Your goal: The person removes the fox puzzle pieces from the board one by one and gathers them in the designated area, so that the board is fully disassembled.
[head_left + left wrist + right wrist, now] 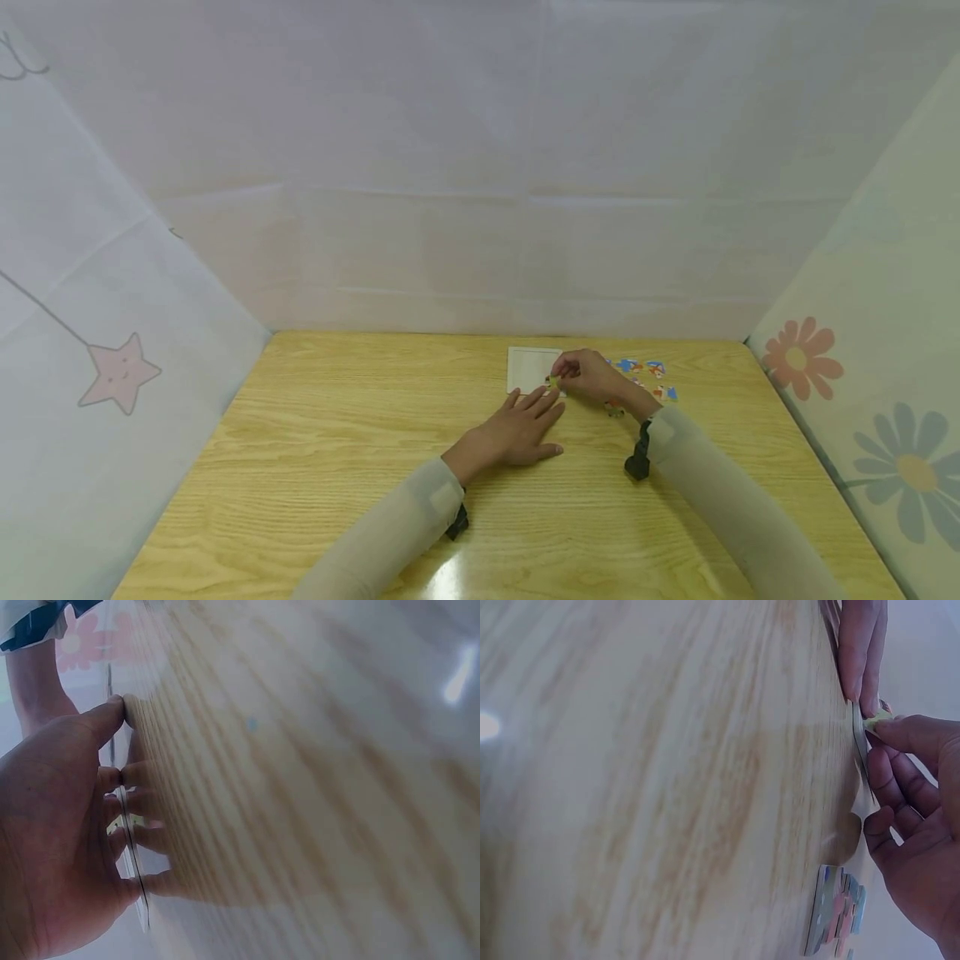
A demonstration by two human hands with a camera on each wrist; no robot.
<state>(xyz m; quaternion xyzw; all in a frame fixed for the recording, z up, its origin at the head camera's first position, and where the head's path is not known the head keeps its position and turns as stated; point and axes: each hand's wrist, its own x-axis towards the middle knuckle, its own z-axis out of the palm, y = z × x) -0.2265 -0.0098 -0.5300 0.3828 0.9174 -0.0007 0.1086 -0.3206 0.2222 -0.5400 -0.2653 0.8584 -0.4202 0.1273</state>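
Note:
A square white puzzle frame [534, 362] lies toward the back of the wooden table. My right hand [592, 377] pinches a yellow-green puzzle piece [877, 720] between thumb and finger, at the frame's lower right corner. My left hand [521, 429] is spread with straight fingers, its fingertips at the frame's near edge. In the left wrist view, the fingers of the left hand [60, 817] reach the edge of the thin frame [135, 862]. Part of the frame's right side is hidden behind my right hand.
Several colourful puzzle pieces [656, 368] lie on the wooden table [337, 433] to the right of the frame, some partly behind my right hand. One darker piece [614, 410] lies below the right wrist. A pale cloth backdrop [412, 250] borders the table's back.

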